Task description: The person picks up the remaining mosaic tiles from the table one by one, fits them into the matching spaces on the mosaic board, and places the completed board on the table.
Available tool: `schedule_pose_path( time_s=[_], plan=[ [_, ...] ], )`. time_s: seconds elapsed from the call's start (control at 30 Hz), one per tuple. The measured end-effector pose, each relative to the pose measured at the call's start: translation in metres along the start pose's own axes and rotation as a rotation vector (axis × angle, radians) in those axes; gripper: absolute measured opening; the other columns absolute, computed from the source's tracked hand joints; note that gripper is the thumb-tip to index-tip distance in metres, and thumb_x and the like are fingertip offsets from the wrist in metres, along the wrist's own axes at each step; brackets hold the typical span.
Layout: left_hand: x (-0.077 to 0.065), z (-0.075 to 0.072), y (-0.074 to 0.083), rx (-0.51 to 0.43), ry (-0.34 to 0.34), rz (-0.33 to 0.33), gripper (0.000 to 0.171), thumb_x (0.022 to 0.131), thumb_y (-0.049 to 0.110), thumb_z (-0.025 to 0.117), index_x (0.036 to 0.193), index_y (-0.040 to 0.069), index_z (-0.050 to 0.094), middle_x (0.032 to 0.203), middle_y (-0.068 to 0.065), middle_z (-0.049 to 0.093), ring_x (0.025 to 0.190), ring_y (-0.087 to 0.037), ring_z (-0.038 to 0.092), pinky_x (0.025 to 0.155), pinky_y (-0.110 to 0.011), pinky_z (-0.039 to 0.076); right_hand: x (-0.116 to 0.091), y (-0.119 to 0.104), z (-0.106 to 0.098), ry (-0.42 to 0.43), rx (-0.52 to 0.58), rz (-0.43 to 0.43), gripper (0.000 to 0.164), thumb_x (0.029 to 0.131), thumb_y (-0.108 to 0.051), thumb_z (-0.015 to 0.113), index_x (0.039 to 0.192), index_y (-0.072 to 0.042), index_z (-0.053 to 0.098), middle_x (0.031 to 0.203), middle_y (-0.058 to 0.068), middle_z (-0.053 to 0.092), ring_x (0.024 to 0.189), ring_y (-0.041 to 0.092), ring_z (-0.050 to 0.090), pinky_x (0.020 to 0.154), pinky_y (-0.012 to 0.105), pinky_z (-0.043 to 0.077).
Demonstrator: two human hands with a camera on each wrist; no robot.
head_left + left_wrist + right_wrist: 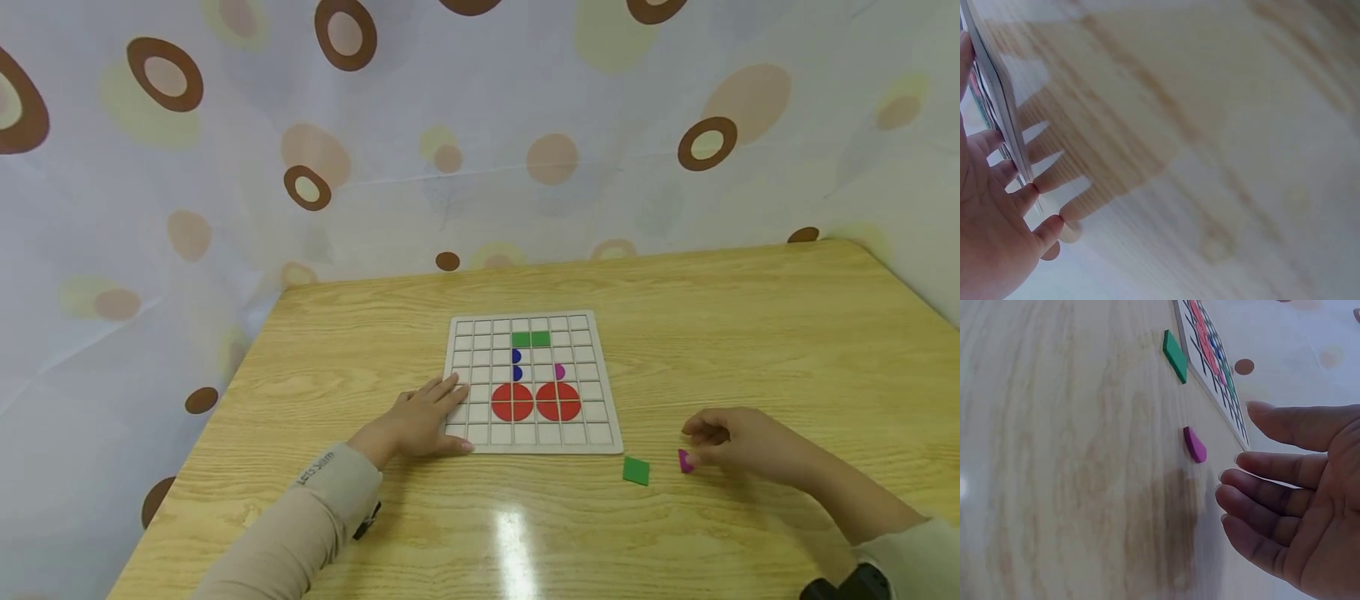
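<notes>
A white grid board (480,433) lies on the wooden table, holding red quarter-circle pieces (512,402), green squares (531,339), blue half-circles (517,357) and a magenta half-circle (559,372). My left hand (423,421) rests on the board's left edge with fingers spread. To the right of the board, my right hand (738,442) hovers at a loose magenta half-circle (684,461). Its thumb overlaps that piece in the head view. In the right wrist view, the loose magenta piece (1195,445) lies on the table, apart from the parted fingers.
A loose green square (636,471) lies by the board's lower right corner, left of the loose magenta piece. Behind the wooden table (360,333) hangs a pale cloth (495,83) with brown and beige dots.
</notes>
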State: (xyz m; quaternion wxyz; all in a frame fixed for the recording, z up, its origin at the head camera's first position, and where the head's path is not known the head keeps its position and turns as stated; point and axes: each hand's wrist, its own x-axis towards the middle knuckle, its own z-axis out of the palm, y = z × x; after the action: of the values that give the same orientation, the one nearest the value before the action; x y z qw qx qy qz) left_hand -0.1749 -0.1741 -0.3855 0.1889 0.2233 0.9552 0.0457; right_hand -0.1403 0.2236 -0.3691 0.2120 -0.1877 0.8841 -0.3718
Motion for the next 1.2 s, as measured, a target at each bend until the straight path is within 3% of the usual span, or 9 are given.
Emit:
schedule_pose_path(
  time_s=[0.23,0.4,0.77,1.2],
  plan=[
    [-0.001,0.003,-0.002,-0.002,0.009,-0.003,0.083,0.075,0.062,0.047,0.14,0.019,0.015,0.144,-0.003,0.006,0.129,-0.024,0.007,0.095,-0.047,0.018,-0.003,0.008,0.006,0.014,-0.023,0.029,0.043,0.074,-0.025,0.067,0.102,0.006,0.056,0.09,0.003,0.057,0.082,0.018,0.053,0.067,0.027,0.044],
    [-0.002,0.004,-0.002,-0.014,0.004,0.003,0.083,0.076,0.061,0.047,0.14,0.018,0.015,0.144,-0.003,0.006,0.129,-0.024,0.006,0.095,-0.047,0.018,-0.002,0.009,0.013,0.06,-0.082,0.014,0.034,0.071,-0.021,0.07,0.094,0.002,0.06,0.082,0.001,0.056,0.075,0.015,0.052,0.063,0.024,0.044],
    [-0.002,0.0,0.001,-0.015,0.01,0.003,0.082,0.077,0.058,0.048,0.139,0.016,0.017,0.144,-0.005,0.007,0.129,-0.025,0.008,0.095,-0.048,0.017,0.0,0.001,0.024,0.135,-0.164,0.021,0.019,0.073,-0.02,0.068,0.083,-0.007,0.058,0.069,-0.003,0.047,0.063,0.01,0.042,0.055,0.024,0.036],
    [-0.001,0.0,0.002,0.0,0.009,0.007,0.082,0.077,0.059,0.048,0.139,0.016,0.016,0.144,-0.005,0.007,0.129,-0.026,0.008,0.095,-0.048,0.018,0.001,0.001,0.026,0.126,-0.179,-0.007,0.018,0.073,-0.012,0.067,0.088,-0.009,0.057,0.07,-0.003,0.047,0.062,0.01,0.042,0.053,0.024,0.036]
  ],
)
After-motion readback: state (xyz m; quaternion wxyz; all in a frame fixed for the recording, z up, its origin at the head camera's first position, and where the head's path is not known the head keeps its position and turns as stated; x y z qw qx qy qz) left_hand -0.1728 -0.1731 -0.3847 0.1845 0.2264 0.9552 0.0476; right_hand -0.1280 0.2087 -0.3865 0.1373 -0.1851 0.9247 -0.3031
